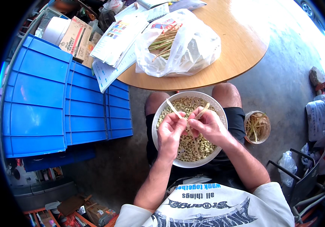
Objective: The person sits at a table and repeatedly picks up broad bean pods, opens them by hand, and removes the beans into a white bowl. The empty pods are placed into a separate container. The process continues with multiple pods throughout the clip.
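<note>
A long pale bean pod (173, 107) is pinched between the fingertips of my left hand (171, 129) and my right hand (210, 126). One end sticks up past the left fingers, a second piece rises past the right ones, and a thin strip hangs below. Whether these are one split pod or separate pieces I cannot tell. Beneath both hands, a white perforated colander (155, 140) rests on my lap, holding many shelled greenish beans (192, 148). Both hands are closed, with the fingertips nearly meeting.
Ahead is a round wooden table (232, 60) carrying a white plastic bag (202, 49) of long pods (165, 42) and some papers (113, 43). A bucket of empty husks (258, 128) stands right of my knee. Blue crates (37, 102) line the left; a folded cart (302, 178) stands right.
</note>
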A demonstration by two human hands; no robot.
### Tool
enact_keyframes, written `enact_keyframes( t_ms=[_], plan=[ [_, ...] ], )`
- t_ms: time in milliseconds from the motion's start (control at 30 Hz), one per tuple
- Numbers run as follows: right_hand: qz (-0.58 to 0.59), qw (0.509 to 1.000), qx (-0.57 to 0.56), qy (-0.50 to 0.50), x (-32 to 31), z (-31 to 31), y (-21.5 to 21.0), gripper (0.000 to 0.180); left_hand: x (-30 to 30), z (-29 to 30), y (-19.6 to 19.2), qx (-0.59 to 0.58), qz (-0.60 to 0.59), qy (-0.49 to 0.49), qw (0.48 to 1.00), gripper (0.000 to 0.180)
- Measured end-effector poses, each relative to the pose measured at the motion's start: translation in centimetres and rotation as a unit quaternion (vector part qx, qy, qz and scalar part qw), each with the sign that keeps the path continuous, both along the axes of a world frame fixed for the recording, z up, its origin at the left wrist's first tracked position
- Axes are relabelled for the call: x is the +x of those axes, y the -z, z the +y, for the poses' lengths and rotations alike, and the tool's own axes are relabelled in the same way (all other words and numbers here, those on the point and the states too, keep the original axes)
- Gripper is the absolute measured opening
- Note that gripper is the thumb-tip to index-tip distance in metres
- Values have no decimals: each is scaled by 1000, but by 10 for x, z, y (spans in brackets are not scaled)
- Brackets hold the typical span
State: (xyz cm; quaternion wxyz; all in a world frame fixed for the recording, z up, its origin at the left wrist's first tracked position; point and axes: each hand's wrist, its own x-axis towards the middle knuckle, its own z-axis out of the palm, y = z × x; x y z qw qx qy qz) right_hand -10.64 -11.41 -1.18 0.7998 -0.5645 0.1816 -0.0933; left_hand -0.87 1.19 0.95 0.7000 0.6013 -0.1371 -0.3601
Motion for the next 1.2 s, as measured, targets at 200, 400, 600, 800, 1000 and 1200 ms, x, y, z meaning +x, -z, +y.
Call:
enact_keyframes(
  t_ms=[200, 400, 600, 800, 1000, 1200],
  plan=[
    [-11, 999, 9, 50, 0, 3, 1, 8, -5, 6, 9, 7, -4, 33, 999, 11],
    [-40, 991, 108, 66, -4, -3, -3, 7, -4, 4, 2, 3, -20, -9, 1000, 12],
    [0, 988, 132, 81, -5, -6, -6, 6, -3, 4, 2, 6, -36, -51, 998, 11],
    [6, 989, 98, 114, -5, -7, 0, 7, 3, 8, 9, 10, -76, -85, 993, 10],
    [18, 999, 28, 12, -4, -3, -4, 14, 1, 6, 4, 7, -146, -83, 986, 7],
    [23, 999, 0, -47, -3, 2, -15, 25, -3, 4, 0, 14, -164, -80, 983, 8]
  ],
)
